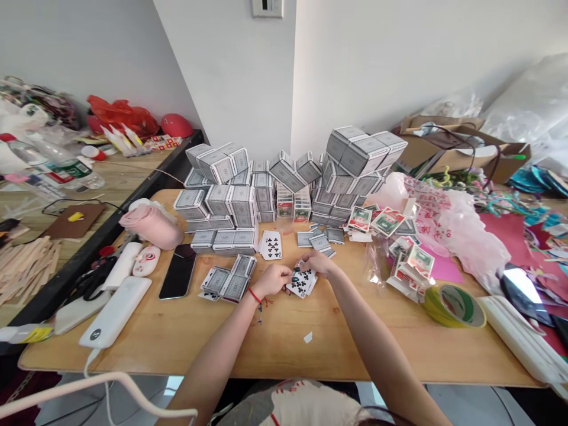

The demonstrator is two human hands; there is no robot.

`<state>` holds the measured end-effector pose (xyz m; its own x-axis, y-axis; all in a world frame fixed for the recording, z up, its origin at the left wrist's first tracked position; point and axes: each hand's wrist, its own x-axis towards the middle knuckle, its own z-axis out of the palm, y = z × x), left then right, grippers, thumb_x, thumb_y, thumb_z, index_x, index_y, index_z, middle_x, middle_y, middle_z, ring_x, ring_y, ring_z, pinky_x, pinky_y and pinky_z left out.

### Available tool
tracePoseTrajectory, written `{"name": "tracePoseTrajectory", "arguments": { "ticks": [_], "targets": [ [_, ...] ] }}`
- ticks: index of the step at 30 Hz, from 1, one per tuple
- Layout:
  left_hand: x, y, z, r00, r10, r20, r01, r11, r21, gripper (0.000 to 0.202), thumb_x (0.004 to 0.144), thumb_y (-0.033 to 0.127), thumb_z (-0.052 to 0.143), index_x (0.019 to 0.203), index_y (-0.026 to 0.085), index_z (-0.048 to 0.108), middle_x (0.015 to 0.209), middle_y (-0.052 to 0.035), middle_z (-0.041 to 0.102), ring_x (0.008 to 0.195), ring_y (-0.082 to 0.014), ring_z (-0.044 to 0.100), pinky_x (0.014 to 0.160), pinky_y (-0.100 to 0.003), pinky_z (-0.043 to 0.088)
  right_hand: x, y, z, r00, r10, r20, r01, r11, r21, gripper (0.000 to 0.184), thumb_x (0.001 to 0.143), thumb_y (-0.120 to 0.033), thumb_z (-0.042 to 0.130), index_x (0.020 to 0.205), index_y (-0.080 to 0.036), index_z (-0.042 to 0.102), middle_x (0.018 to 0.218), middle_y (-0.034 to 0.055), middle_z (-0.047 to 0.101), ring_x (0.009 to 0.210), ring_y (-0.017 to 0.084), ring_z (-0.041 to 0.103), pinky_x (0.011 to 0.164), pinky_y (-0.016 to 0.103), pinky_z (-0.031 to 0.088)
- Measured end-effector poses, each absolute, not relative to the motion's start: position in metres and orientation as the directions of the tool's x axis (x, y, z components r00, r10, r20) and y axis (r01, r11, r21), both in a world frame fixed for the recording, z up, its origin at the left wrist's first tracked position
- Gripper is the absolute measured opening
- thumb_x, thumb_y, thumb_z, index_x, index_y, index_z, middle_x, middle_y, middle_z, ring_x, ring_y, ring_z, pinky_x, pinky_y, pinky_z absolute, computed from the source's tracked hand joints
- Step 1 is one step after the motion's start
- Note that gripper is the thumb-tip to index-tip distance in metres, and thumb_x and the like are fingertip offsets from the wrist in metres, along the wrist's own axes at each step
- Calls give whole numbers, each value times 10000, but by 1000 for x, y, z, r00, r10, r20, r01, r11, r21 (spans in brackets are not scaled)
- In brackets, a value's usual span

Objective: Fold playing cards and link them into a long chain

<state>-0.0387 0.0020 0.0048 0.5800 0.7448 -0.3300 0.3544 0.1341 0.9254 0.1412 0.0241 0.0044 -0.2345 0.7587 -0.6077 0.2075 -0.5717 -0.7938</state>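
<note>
Playing cards point(303, 287), the top one a ten of clubs, are held low over the table between my two hands. My left hand point(276, 279), a red cord on its wrist, pinches their left side with the fingers closed. From the upper right my right hand point(316, 262) grips the same cards, its fingers partly covering them. A face-up pile of cards point(271, 245) lies just beyond my left hand. Grey-backed cards point(320, 239) lie loosely past my right hand. Nearer my left forearm rest folded grey card blocks point(229, 279).
Stacked grey card blocks point(231, 204) line the table's back, with more piled at right point(355, 154). Card boxes point(412, 265) and yellow tape point(455, 306) lie right. A phone point(178, 271), power bank point(116, 312) and pink pouch point(151, 225) lie left. A paper scrap point(307, 337) lies in front.
</note>
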Motion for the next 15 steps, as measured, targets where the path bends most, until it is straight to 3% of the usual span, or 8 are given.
{"name": "tracePoseTrajectory", "arguments": {
  "ticks": [6, 10, 15],
  "targets": [
    [-38, 2, 9, 635, 733, -243, 247, 105, 963, 241, 697, 342, 570, 565, 141, 593, 509, -9, 595, 468, -101, 498, 476, -201, 354, 136, 27, 4, -224, 737, -637, 86, -636, -767, 104, 506, -85, 611, 536, -159, 545, 394, -40, 539, 390, 124, 509, 413, 218, 383],
    [-34, -2, 13, 608, 757, -238, 186, 156, 970, 227, 720, 333, 542, 629, 140, 621, 546, -19, 620, 481, -111, 525, 481, -208, 369, 143, 22, 8, -228, 773, -592, 3, -608, -794, 111, 556, -178, 658, 576, -152, 552, 434, -32, 559, 396, 108, 504, 424, 216, 380],
    [-32, -4, 12, 486, 850, -204, 77, 191, 979, 205, 721, 296, 519, 608, 157, 620, 554, -11, 626, 513, -132, 561, 511, -232, 411, 156, 2, 6, -348, 848, -401, -305, -507, -806, 245, 607, -341, 688, 727, -142, 610, 673, 38, 662, 626, 150, 613, 649, 286, 469]
  ]
}}
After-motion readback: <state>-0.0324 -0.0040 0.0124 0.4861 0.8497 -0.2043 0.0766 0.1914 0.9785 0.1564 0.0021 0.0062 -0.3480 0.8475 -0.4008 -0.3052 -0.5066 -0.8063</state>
